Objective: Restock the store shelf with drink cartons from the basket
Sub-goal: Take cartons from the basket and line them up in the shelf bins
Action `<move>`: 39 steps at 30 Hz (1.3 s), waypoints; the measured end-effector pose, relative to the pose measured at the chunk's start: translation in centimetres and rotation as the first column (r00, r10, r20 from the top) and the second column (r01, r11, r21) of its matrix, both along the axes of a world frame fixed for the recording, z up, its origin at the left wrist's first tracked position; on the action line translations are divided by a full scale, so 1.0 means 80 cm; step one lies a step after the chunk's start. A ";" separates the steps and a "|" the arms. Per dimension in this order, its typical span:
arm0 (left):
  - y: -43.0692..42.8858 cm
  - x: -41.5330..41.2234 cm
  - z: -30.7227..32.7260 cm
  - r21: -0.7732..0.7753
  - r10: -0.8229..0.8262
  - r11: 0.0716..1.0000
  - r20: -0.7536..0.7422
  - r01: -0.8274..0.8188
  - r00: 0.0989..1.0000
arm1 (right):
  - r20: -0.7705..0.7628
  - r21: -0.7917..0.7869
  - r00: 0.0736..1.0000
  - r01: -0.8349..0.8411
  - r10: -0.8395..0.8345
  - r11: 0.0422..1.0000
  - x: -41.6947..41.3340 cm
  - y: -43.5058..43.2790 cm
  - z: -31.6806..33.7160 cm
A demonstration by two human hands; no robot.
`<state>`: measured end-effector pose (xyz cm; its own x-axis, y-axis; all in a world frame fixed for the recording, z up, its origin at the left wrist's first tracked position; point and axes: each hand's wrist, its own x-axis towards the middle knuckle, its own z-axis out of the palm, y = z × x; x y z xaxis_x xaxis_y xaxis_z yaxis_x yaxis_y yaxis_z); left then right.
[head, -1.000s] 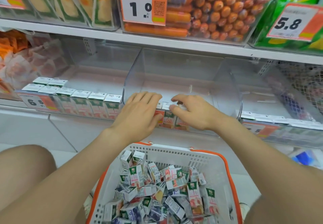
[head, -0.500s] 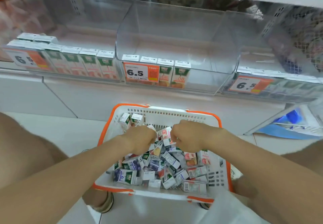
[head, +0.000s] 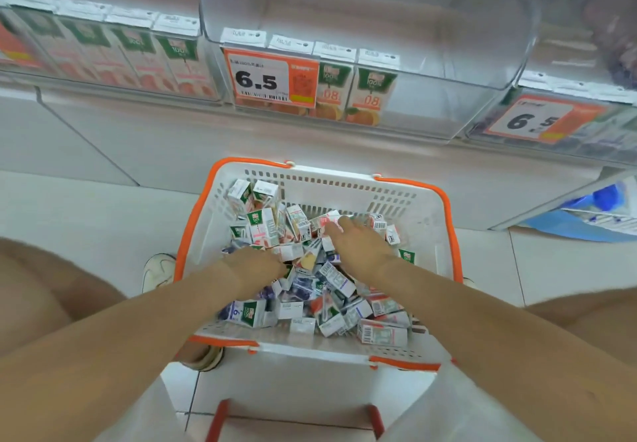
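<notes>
Drink cartons (head: pixel 331 279) heaped in the basket (head: pixel 344 185): my right hand (head: pixel 358 241) lay open, fingers straight, touching a pink carton (head: pixel 325 220) lying crosswise near the basket's far wall, below the shelf (head: pixel 344 133); my left hand (head: pixel 255 264) sat sunk mid-basket, grip hidden.

A white slotted plastic basket (head: pixel 396 200) is edged in bright orange along its rim. The small jumbled drink cartons (head: pixel 265 226) inside are mostly white, marked with dark green panels, pink and peach patches, purple-blue sides and black barcodes. On the shelf, two upright green-topped cartons (head: pixel 370 97) are printed with orange fruit. The row of pink-fronted cartons (head: pixel 162 62) is likewise topped in green. An orange-and-white price label (head: pixel 272 79) is printed with black numerals, as is a second orange price label (head: pixel 537 119). Pale grey floor tiles (head: pixel 86 221) are divided by thin dark lines.
</notes>
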<state>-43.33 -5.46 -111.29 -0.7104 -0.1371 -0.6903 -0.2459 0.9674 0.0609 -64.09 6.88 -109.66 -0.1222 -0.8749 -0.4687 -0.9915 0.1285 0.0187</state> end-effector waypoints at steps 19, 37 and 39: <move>-0.049 -0.016 0.105 0.688 0.858 0.413 -0.073 -0.597 0.509 | 0.609 0.096 0.724 0.339 -0.325 0.936 -0.023 -0.024 0.089; -0.042 -0.017 0.296 0.918 0.946 0.319 -0.323 -0.238 0.023 | 0.982 0.181 -0.189 0.920 -0.013 0.348 -0.001 -0.027 0.341; -0.038 -0.027 0.305 0.917 0.933 0.354 -0.359 -0.185 0.007 | 0.903 0.349 -0.426 0.794 0.048 0.497 -0.006 -0.026 0.358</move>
